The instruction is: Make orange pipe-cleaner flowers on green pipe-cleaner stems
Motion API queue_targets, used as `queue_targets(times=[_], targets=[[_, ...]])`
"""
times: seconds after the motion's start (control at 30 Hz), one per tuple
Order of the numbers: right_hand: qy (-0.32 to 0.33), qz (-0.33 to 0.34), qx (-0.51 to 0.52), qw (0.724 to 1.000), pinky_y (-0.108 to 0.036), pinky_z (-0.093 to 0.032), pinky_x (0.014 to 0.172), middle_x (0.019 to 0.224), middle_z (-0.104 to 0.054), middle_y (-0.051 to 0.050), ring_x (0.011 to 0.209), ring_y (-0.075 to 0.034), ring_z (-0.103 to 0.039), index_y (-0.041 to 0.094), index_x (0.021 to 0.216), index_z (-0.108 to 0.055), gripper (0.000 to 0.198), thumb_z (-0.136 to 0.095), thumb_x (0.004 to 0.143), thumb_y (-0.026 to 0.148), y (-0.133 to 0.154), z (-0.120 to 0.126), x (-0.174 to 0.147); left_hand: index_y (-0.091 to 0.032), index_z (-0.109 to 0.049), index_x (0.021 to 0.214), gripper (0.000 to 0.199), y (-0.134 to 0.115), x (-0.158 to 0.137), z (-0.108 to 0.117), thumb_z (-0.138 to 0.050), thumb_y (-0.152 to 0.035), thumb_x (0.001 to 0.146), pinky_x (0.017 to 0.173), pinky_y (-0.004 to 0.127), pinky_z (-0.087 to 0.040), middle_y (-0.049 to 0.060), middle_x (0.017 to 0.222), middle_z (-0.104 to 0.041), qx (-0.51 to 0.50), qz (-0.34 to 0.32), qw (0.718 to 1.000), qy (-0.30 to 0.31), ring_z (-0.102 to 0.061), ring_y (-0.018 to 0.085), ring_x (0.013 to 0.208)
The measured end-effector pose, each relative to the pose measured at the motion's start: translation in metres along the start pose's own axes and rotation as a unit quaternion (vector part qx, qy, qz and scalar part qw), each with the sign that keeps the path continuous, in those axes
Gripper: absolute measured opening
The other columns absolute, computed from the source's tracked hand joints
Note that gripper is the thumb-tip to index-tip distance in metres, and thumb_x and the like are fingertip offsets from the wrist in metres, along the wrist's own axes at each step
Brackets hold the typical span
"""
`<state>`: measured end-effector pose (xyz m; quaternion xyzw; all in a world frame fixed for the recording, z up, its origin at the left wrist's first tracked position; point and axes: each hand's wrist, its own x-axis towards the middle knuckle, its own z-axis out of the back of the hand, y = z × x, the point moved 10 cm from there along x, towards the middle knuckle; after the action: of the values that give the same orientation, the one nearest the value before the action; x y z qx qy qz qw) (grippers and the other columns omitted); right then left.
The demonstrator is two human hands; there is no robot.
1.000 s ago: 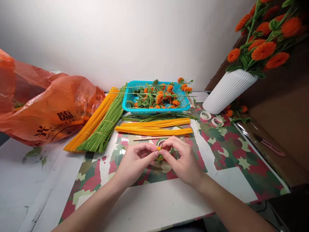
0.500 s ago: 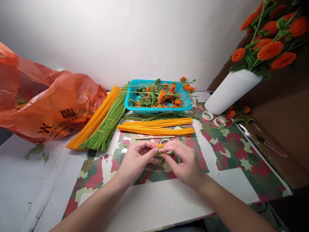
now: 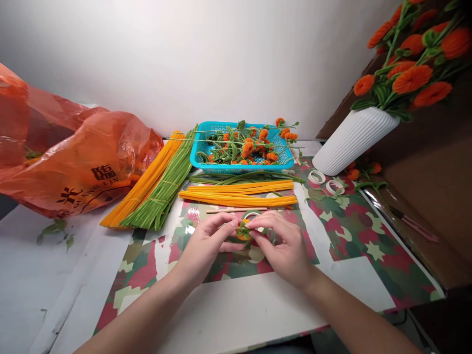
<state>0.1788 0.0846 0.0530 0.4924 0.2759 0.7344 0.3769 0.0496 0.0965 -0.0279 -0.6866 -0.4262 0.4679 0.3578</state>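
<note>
Flower (image 3: 243, 231), green side toward the camera

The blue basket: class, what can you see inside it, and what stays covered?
Inside the blue basket lie orange flowers and curled green pieces, piled together. Whatever lies beneath the pile is covered, so it cannot be seen.

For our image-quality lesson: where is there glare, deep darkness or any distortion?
Head view: white glare on the mat, left of the held flower; head view: lower right corner dark; head view: vase leaning outward, probably lens stretch.
</note>
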Motion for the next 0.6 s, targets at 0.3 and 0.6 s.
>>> queue_targets(times=[0.3, 0.6], targets=[[-0.056, -0.106, -0.051, 0.992, -0.029, -0.048, 0.067, 0.08, -0.062, 0.0, 0.077, -0.017, -0.058, 0.023, 0.083, -0.056, 0.016, -0.063, 0.079, 0.009, -0.017, 0.004, -0.008, -0.015, -0.066, 0.068, 0.023, -0.001, 0.001, -0.005, -0.074, -0.036, 0.073, 0.065, 0.024, -0.057, 0.004, 0.092, -0.06, 0.077, -0.009, 0.997, 0.014, -0.058, 0.015, 0.079], [-0.113, -0.138, -0.046, 0.983, -0.036, -0.048, 0.074, 0.082, -0.059, -0.001, 0.082, -0.019, -0.058, 0.024, 0.081, -0.034, 0.024, -0.053, 0.083, 0.01, -0.018, 0.003, -0.013, -0.019, -0.062, 0.071, 0.014, -0.022, -0.011, -0.009, -0.062, -0.028, 0.082, 0.06, 0.026, -0.058, 0.005, 0.092, -0.058, 0.173, -0.17, 0.967, -0.08, -0.058, 0.02, 0.087]])
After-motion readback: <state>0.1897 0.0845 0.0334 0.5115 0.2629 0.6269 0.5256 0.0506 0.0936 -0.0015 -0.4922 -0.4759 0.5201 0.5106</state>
